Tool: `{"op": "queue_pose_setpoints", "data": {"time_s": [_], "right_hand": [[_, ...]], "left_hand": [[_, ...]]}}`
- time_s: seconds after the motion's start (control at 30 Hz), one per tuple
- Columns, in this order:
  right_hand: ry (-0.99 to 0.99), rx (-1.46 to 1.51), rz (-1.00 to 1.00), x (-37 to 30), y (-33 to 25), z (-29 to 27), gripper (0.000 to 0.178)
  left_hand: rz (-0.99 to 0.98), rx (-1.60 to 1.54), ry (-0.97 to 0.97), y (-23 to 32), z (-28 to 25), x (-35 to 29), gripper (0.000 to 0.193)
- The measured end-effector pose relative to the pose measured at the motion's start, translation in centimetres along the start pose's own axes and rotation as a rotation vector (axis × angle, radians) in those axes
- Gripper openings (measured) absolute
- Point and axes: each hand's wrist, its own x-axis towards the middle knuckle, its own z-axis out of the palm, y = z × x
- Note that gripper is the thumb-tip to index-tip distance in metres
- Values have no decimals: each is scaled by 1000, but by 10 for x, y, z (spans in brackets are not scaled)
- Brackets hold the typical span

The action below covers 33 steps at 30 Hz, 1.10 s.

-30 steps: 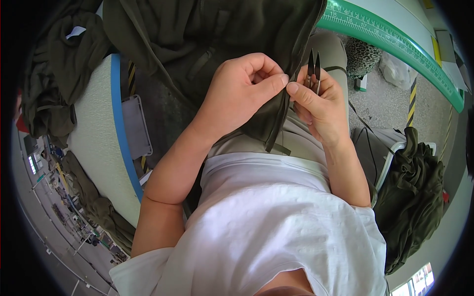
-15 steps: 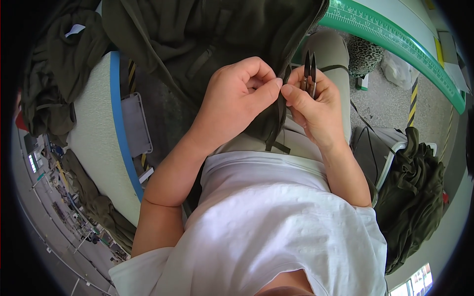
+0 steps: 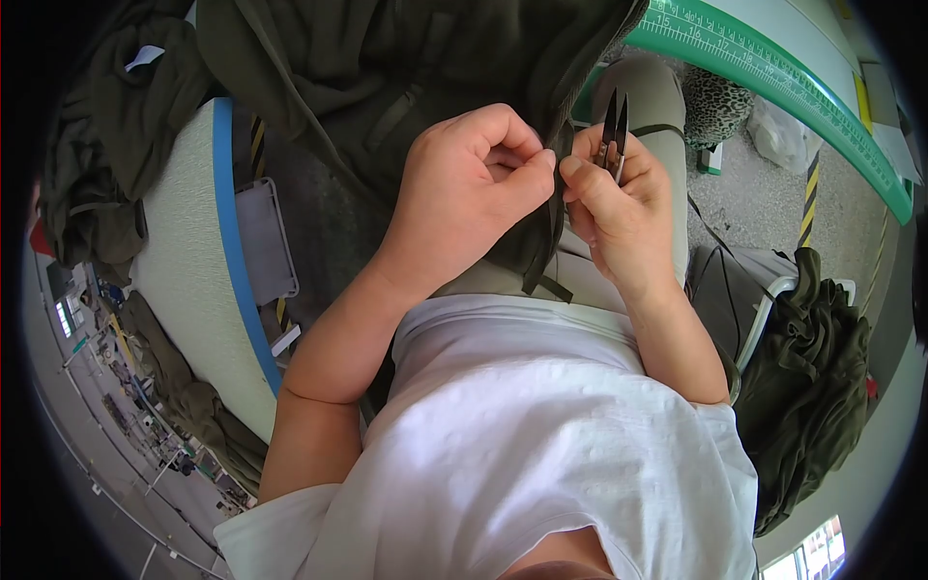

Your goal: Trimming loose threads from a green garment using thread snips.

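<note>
A dark olive garment (image 3: pixel 387 58) hangs from the far surface down over my lap, its edge running between my two hands. My left hand (image 3: pixel 469 188) is closed, thumb and forefinger pinched together at that edge. Whatever lies between those fingertips is mostly hidden. My right hand (image 3: pixel 619 198) is closed around a pair of thread snips (image 3: pixel 614 135), their dark blades pointing away from me and slightly apart. Its thumb and forefinger also meet at the garment's edge, close to the left fingertips. A narrow olive strip (image 3: pixel 553 287) dangles below, near my waist.
A green curved edge with ruler markings (image 3: pixel 773 87) crosses the far right. On the left stands a pale table with a blue edge (image 3: pixel 227 213), bearing olive garments (image 3: pixel 126 126). More olive cloth (image 3: pixel 812 377) fills a grey bin at right. A clear plastic bag (image 3: pixel 778 135) lies beyond.
My right hand, with the snips, has shifted slightly right and away from me, widening the small gap between the fingertips. The left hand is nearly still.
</note>
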Motion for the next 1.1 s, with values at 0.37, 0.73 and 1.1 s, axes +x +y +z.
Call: {"op": "queue_pose_setpoints", "data": {"time_s": [0.37,0.73,1.1], "right_hand": [[2,12,12,0,-2,-1,5],[-13,23,15,-2,-4,-1,7],[-277,223,133,-14,-31,-9,38]], "left_hand": [[4,-61,-8,-4,-2,1,9],[-27,-99,-28,-3,-5,2,8],[-83,-23,-80,4,-10,2,5]]}}
